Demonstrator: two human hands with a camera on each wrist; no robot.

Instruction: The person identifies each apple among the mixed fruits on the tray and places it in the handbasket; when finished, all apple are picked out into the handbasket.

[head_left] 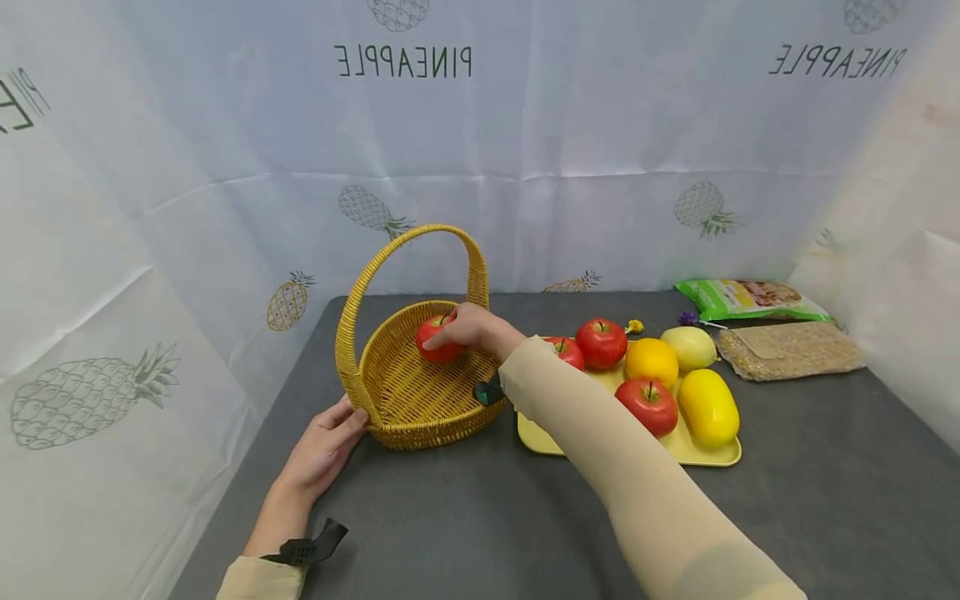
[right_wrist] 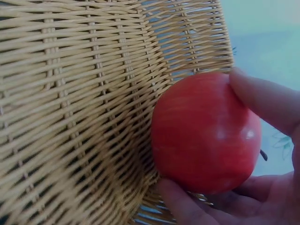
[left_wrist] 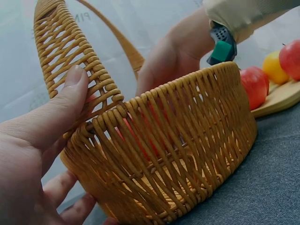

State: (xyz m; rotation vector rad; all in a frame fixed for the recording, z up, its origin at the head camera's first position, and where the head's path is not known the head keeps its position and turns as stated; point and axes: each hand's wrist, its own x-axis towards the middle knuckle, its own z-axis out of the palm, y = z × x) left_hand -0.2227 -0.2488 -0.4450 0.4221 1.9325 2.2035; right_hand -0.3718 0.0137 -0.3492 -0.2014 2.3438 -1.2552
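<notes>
A yellow woven basket [head_left: 435, 433] with a tall arched handle stands on the left part of the table. My left hand [head_left: 328, 443] grips it where the handle meets the rim; in the left wrist view the thumb lies on the handle's base and the other fingers are against the outer wall. Inside the basket, my right hand [head_left: 474, 325] holds a red apple [right_wrist: 206, 133] between thumb and fingers, low beside the woven wall. The apple's stem points toward the palm. From the left wrist view, the basket's wall partly hides the apple.
Right of the basket, a yellow tray [head_left: 542, 440] carries several red apples [head_left: 647, 406], an orange [head_left: 651, 362], a pale lemon [head_left: 688, 347] and a yellow mango-like fruit [head_left: 708, 408]. A green packet [head_left: 750, 300] and a clear bag of grains [head_left: 791, 350] lie behind it. Pineapple-printed cloth hangs behind.
</notes>
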